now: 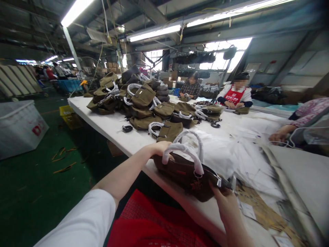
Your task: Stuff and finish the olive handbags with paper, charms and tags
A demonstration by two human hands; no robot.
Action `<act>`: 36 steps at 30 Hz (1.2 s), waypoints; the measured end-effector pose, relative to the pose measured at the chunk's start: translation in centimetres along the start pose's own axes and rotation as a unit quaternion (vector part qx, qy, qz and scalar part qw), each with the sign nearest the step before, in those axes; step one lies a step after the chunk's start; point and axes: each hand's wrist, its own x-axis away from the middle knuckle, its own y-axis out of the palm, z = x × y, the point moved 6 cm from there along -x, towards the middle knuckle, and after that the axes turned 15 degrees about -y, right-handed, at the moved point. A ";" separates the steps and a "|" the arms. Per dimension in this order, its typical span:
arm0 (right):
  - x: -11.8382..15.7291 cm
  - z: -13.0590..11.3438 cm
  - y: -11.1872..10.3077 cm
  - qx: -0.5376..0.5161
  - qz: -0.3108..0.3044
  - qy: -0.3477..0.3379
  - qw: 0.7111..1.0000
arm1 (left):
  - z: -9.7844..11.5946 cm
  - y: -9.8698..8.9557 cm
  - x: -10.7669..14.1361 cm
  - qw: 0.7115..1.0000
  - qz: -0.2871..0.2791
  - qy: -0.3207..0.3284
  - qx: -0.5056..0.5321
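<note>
Dark brown bag: The bag [177, 175] was at the near edge of the counter [109, 128], tilted, and its lower part seemed to reach over this edge. If both grips loosened, I judge that it could slide down toward the floor [31, 192].
Left hand: This hand [162, 149] was gripping the bag at its left end, beside the wrapped handle [191, 151]; some fingers were hidden. A pull on the wrapping there could probably tear it or loosen it.
Right hand: This hand [224, 196] gripped the right end, with the thumb on the front side. Its hold was close to the zipper pull [219, 181], so a careless squeeze might bend the zipper end.
Hanging charm: It [196, 185] hung freely on the front, and could catch or scratch if the bag was dragged.
White sheets: They [244, 156] lay loose just beside the bag; a sideways sweep could carry them along.
</note>
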 end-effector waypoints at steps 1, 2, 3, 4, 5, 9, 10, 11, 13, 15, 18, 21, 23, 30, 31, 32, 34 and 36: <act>0.1 -1.7 -0.4 0.049 0.015 -0.041 0.998 | 0.0 0.5 0.2 0.998 -0.029 0.004 -0.048; 0.3 -3.8 -0.9 0.103 0.034 -0.097 0.989 | 0.0 1.1 0.4 0.996 -0.053 0.002 -0.072; 0.7 -6.3 -1.4 0.155 0.054 -0.161 0.973 | 0.0 1.5 0.7 0.995 -0.065 0.000 -0.080; 1.2 -8.8 -1.7 0.194 0.070 -0.223 0.953 | 0.0 1.8 1.0 0.995 -0.061 0.002 -0.080; 1.9 -11.1 -2.0 0.212 0.084 -0.276 0.934 | 0.1 2.0 1.2 0.996 -0.048 0.006 -0.079; 4.2 -16.8 -1.6 0.223 0.003 -0.426 0.877 | 1.0 2.8 2.3 0.996 0.007 0.030 -0.086; 4.5 -17.1 -1.1 0.220 -0.055 -0.445 0.866 | 1.4 3.0 2.6 0.995 0.018 0.037 -0.089; 4.8 -16.9 -0.4 0.220 -0.112 -0.450 0.858 | 1.7 3.1 2.8 0.994 0.027 0.044 -0.093; 4.9 -15.5 0.7 0.234 -0.203 -0.416 0.855 | 2.3 3.3 3.3 0.992 0.043 0.055 -0.101; 4.9 -13.6 1.8 0.263 -0.260 -0.359 0.857 | 2.8 3.5 3.7 0.991 0.056 0.064 -0.100; 4.9 -11.2 3.4 0.296 -0.324 -0.293 0.849 | 3.5 3.5 4.2 0.990 0.077 0.080 -0.089; 4.9 -9.6 4.7 0.299 -0.357 -0.240 0.852 | 3.8 2.8 4.5 0.985 0.130 0.069 -0.089; 5.0 -9.2 5.4 0.287 -0.360 -0.232 0.857 | 3.7 1.7 4.9 0.972 0.204 0.053 -0.107; 5.4 -10.6 4.6 0.203 -0.321 -0.298 0.876 | 1.8 0.6 6.1 0.865 0.461 0.077 -0.185; 5.2 -10.8 3.4 0.181 -0.284 -0.295 0.894 | 1.2 0.9 6.0 0.854 0.472 0.081 -0.202; 5.1 -10.7 1.7 0.165 -0.234 -0.284 0.915 | 0.5 1.4 5.7 0.849 0.475 0.081 -0.217; 5.0 -9.4 -2.7 0.165 -0.120 -0.237 0.950 | -1.2 2.6 4.7 0.856 0.448 0.075 -0.245; 5.5 -6.5 -7.9 0.217 -0.031 -0.173 0.960 | -3.2 4.1 3.3 0.878 0.400 0.064 -0.256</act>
